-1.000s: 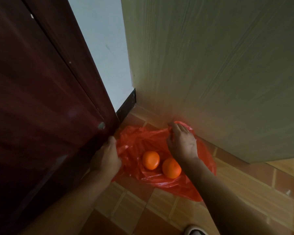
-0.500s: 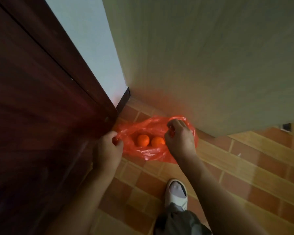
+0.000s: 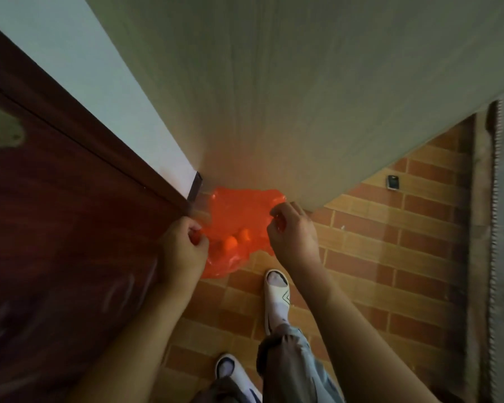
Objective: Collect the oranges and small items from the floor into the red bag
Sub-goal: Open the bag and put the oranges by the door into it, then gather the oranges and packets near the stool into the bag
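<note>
now both the left hand (image 3: 184,251) and right hand (image 3: 293,232) pinch the red bag (image 3: 239,210), two oranges (image 3: 236,239) inside.

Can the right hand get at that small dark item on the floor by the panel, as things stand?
Probably not yet. The right hand pinches the red bag, as does the left hand; the small dark item lies apart on open floor, unobstructed.

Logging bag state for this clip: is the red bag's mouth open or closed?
Open. The left hand and right hand each pinch an edge of the red bag, spreading its mouth; two oranges show inside.
</note>
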The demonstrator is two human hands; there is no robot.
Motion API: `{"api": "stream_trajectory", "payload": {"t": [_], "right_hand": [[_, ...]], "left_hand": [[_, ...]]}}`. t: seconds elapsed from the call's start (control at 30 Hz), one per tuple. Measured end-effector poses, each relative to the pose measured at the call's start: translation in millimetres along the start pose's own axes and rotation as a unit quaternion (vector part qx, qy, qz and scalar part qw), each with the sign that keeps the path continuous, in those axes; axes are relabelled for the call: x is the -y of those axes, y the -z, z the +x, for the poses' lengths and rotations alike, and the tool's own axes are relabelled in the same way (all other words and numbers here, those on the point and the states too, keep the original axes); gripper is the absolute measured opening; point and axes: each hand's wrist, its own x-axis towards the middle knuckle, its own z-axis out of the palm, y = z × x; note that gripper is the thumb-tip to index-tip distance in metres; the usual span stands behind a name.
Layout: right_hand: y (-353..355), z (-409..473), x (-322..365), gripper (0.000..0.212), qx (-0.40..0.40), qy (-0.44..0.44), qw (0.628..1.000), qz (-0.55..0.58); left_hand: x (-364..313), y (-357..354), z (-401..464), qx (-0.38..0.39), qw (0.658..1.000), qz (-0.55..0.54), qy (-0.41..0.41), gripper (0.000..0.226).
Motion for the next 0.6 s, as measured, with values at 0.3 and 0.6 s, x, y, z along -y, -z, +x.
{"api": "stream_trajectory", "payload": {"t": [0.3,0.6], "right_hand": [[150.1,-88.7,106.9,0.018,-0.053,-0.012,0.998,-0.043],[291.9,-172.3,173.1,0.016,-0.14,-0.024,0.988,-0.053]], "left_hand": [[-125.7,128.5,-67.8,0.007,0.995,-0.007,-0.099,0.016],[-237.8,216.0,-119.0,0.033,0.977,0.008,-0.209,0.016]]}}
